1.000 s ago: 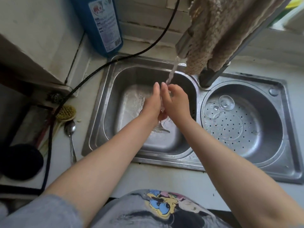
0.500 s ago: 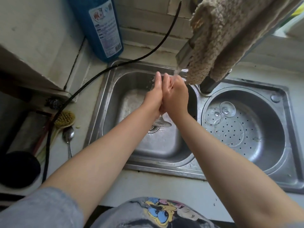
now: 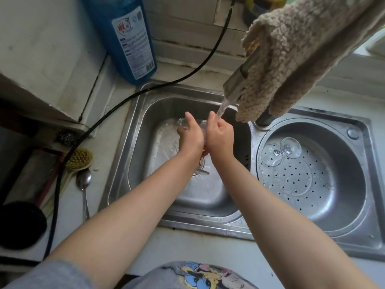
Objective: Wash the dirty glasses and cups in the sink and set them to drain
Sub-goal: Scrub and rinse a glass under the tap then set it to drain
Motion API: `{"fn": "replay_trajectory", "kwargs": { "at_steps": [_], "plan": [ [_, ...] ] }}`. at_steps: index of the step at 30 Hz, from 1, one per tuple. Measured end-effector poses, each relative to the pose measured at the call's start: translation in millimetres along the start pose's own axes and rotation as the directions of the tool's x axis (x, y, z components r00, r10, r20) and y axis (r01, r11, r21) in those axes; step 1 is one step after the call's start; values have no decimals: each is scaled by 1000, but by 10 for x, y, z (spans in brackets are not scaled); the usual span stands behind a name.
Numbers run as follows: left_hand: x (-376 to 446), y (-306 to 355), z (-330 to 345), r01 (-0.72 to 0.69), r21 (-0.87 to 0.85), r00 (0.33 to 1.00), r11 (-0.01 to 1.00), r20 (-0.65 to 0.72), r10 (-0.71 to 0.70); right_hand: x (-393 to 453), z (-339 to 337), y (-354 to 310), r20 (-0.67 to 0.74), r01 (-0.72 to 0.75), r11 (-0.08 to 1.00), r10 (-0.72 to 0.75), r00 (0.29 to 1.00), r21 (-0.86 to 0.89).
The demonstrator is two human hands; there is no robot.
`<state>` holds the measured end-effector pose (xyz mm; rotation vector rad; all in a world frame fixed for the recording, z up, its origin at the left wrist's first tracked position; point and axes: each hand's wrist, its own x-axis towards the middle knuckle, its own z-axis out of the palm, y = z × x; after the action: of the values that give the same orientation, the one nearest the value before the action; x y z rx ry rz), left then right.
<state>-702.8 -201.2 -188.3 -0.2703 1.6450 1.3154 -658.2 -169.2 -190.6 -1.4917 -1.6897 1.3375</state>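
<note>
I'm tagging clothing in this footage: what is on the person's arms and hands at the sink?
Nothing covers them: the left hand and right hand have no gloves, and no rings or watch show. Both forearms are uncovered. A grey sleeve shows only at the bottom-left frame edge.

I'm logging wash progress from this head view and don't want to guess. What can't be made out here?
- Glass being rinsed: clear and mostly behind the left hand and right hand; its shape and cleanliness are unreadable.
- Drain: partly covered by the forearms.
- Blue bottle: top cut off by the frame edge; label too small.
- Faucet: mostly under the draped cloth.
</note>
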Motion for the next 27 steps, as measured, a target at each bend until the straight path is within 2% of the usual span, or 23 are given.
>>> {"fn": "replay_trajectory", "kwargs": {
  "at_steps": [2,3,5,7,9,11,12,14,16,18,20,22,24,25,27],
  "plan": [
    [-24,-74,28,-82,38,997,996,6,82,45,-28,17,-31,-145,987,147,989,71],
    [-27,-119,42,-133,66,991,989,25,132,60,-22,36,-54,-172,981,177,983,85],
    [-30,-151,33,-196,119,980,973,44,192,42,-16,53,-41,-160,983,164,986,88],
    [-16,-133,-6,-183,162,983,970,56,176,-34,-1,64,2,-76,990,76,997,121],
    [14,-90,-62,-94,129,993,987,82,84,-108,-34,127,28,125,992,-126,992,25],
    [19,-24,-124,51,108,988,993,143,-67,-142,-106,203,149,313,942,-295,944,-118],
    [8,10,-155,132,91,966,987,210,-148,-139,-160,216,192,330,935,-303,934,-132],
    [-20,37,-200,281,0,902,960,342,-264,-128,-260,205,222,259,961,-234,947,-95],
    [-45,30,-226,347,-48,863,937,409,-298,-119,-310,178,235,176,984,-166,958,-22],
    [-52,20,-233,320,-26,863,947,421,-279,-104,-307,154,225,121,992,-129,966,46],
    [-68,1,-194,269,-20,894,963,377,-242,-72,-256,116,177,84,996,-88,980,29],
    [-66,-60,-141,157,36,947,987,278,-160,-52,-189,57,105,105,986,-92,990,-132],
    [-50,-130,-123,28,90,986,996,161,-42,-89,-80,-53,64,166,907,-153,986,-388],
    [-39,-152,-140,6,73,992,997,126,-15,-114,-26,-99,69,221,855,-214,974,-468],
    [-25,-143,-193,5,40,989,999,150,-11,-135,20,-143,89,328,815,-327,941,-478]
  ]
}}
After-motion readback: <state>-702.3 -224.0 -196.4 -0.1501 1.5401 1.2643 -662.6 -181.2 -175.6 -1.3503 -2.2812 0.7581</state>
